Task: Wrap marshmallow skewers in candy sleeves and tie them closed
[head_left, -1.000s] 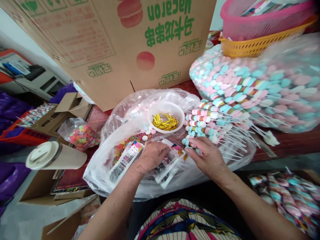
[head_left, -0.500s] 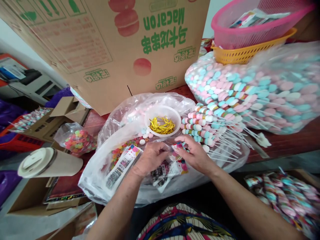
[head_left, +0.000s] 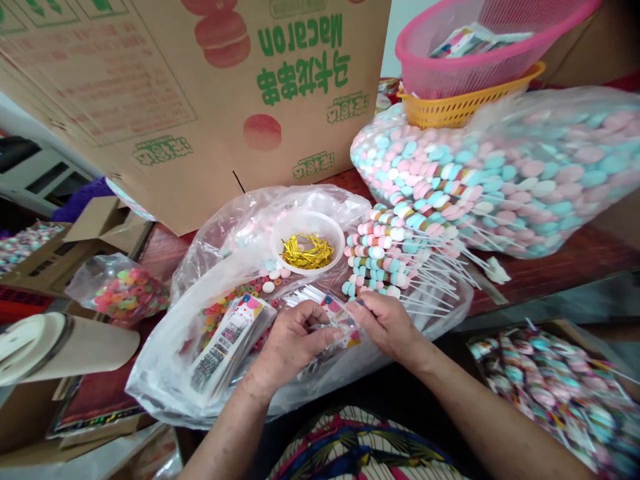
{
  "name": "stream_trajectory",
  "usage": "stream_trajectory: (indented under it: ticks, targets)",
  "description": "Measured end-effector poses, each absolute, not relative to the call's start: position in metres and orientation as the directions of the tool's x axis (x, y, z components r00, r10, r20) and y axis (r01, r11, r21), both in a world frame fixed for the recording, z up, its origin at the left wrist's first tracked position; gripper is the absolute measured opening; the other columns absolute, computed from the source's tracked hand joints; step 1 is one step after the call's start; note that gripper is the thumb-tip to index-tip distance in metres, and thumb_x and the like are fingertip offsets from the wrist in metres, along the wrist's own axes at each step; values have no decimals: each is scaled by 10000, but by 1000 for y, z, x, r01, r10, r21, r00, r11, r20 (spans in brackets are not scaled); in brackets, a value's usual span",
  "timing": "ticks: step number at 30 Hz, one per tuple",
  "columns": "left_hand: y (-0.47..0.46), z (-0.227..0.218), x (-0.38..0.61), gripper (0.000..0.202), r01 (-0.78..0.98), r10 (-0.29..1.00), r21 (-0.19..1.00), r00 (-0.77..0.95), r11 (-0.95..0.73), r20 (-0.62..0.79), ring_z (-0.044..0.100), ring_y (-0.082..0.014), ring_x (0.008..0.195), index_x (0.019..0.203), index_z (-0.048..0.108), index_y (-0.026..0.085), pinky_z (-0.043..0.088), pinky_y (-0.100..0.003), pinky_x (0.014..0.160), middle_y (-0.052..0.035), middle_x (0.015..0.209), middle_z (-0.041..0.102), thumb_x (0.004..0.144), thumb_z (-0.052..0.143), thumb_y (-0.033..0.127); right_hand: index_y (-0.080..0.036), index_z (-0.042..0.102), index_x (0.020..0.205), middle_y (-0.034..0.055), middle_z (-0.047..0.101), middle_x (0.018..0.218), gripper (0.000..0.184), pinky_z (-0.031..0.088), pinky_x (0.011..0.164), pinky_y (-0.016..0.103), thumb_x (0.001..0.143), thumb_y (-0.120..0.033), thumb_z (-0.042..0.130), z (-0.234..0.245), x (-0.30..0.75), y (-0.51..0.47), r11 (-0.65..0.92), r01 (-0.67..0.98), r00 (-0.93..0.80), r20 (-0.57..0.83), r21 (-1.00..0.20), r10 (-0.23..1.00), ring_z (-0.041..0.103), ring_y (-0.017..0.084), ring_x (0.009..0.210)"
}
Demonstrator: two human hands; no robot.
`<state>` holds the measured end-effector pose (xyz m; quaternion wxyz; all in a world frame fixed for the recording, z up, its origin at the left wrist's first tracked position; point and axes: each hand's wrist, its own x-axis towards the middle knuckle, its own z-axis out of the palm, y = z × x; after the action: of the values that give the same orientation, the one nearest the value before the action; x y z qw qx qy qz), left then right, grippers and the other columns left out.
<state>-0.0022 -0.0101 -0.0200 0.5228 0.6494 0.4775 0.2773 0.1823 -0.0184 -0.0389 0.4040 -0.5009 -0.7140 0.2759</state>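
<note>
Just below the frame's centre, the left hand and right hand sit close together, fingertips seemingly pinching a clear plastic sleeve with colourful dotted print between them. The step looks like separating or opening that sleeve — whether its mouth is open, I can't tell. The next move probably calls for a light two-sided grip, with the pink, blue and white candy skewers near the right fingertips.
</note>
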Motion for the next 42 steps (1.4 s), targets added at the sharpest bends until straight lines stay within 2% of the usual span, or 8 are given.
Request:
stream_trajectory:
  ticks: [6, 10, 14, 19, 23, 29, 37, 42]
  targets:
    - [-4, -35, -4, 210, 267, 853, 963, 512, -46, -101, 530, -111, 655, 798, 656, 150, 432, -216, 625, 4, 717, 630, 770, 689, 356, -213, 270, 513, -38, 281, 494, 507, 260, 460, 245, 876, -547, 385, -49, 184, -12, 58, 330, 22, 69, -942, 997, 286, 90, 483]
    - [5, -30, -10, 172, 267, 826, 955, 562, -130, -44, 578, -135, 690, 857, 675, 169, 466, -253, 699, -13, 761, 667, 835, 610, 327, -215, 260, 511, -41, 262, 483, 519, 241, 457, 253, 865, -573, 386, -48, 182, -7, 55, 328, 20, 65, -943, 998, 272, 90, 475]
    - [9, -16, -9, 163, 486, 833, 776, 547, -402, 89, 607, -194, 858, 897, 684, 195, 450, -315, 822, -49, 894, 690, 837, 598, 319, -212, 278, 515, -39, 291, 484, 513, 267, 475, 251, 876, -561, 381, -48, 175, 0, 106, 346, 7, 115, -932, 993, 300, 93, 484]
    - [-1, -34, 4, 228, 472, 951, 854, 299, -220, 80, 505, -124, 591, 726, 609, 167, 413, -237, 588, 13, 619, 573, 870, 537, 328, -209, 306, 512, -35, 327, 470, 513, 282, 471, 245, 890, -552, 354, -42, 172, 10, 167, 437, -4, 184, -884, 983, 321, 96, 478]
    - [1, -59, -9, 256, 388, 958, 882, 204, -266, 199, 472, -106, 559, 692, 600, 164, 401, -223, 560, 28, 575, 528, 881, 539, 326, -198, 461, 537, 5, 479, 498, 489, 332, 500, 253, 903, -505, 355, -39, 218, 5, 101, 742, 92, 250, -663, 964, 428, 125, 498]
    - [12, -61, -32, 155, 249, 871, 841, 249, -480, 423, 632, -152, 761, 866, 666, 179, 505, -281, 727, -35, 808, 689, 894, 543, 270, -209, 690, 863, 101, 678, 993, 254, 431, 689, 361, 874, -222, 437, -71, 278, -23, 313, 949, -303, 175, -30, 937, 595, 263, 896]
    - [13, -43, -42, 177, 347, 801, 724, 323, -596, 504, 634, -167, 851, 974, 677, 211, 485, -327, 812, -47, 922, 721, 908, 518, 255, -210, 624, 1036, 66, 705, 905, 189, 525, 732, 299, 886, -210, 509, -35, 296, -22, 485, 835, -235, 627, -261, 743, 660, 190, 788]
    - [14, -31, -42, 214, 363, 811, 728, 323, -582, 487, 624, -171, 800, 927, 674, 203, 478, -333, 781, -51, 869, 717, 919, 492, 316, -228, 644, 1029, 64, 709, 880, 219, 520, 707, 307, 875, -171, 500, -10, 285, -22, 555, 822, -385, 595, -127, 705, 664, 197, 782]
